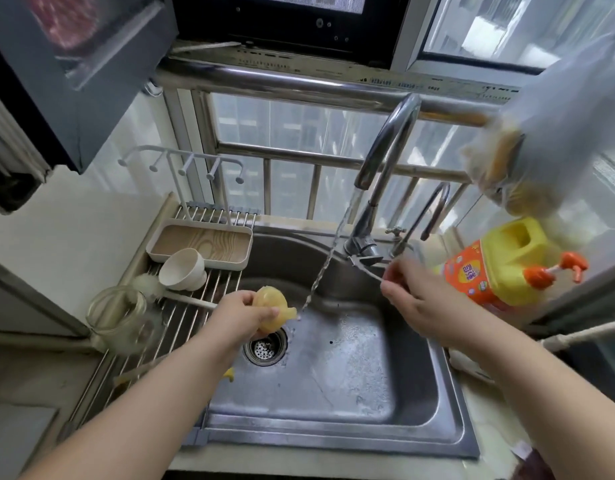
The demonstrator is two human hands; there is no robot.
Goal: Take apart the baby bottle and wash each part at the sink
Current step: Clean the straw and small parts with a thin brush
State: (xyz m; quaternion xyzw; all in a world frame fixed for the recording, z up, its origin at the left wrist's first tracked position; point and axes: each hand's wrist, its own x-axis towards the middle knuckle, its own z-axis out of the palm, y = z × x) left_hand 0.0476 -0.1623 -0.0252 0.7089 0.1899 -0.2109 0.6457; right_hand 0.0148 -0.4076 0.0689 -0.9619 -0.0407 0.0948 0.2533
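Left hand (242, 311) holds the yellow bottle teat (272, 313) over the sink (351, 358), just above the drain strainer (265, 348); fingers curled round its base, tip pointing right toward the water. Stream of water (328, 258) runs from the tall faucet (385, 168) and lands in the basin just beside the teat's tip. Right hand (411, 296) is at the faucet's lever (366, 268), fingertips pinched on its thin end; the hand is motion-blurred. A second, smaller curved tap (425, 216) stands to the right of the main faucet. On the wire drying rack (181, 313) left of the basin: a clear glass bottle body (120, 318) lying on its side, a long-handled bottle brush (167, 292) resting across the bars, a cream cup-shaped part (182, 268) tipped on its side, and behind them a tray with a wood-grain bottom (200, 242) carrying a white hook stand (181, 161). A small yellow piece (229, 374) shows in the basin beside the left forearm; cannot tell what it is. Yellow dish-soap jug with an orange pump (500, 265) sits on the surface right of the sink. A clear plastic bag (541, 133) hangs at upper right by the window.
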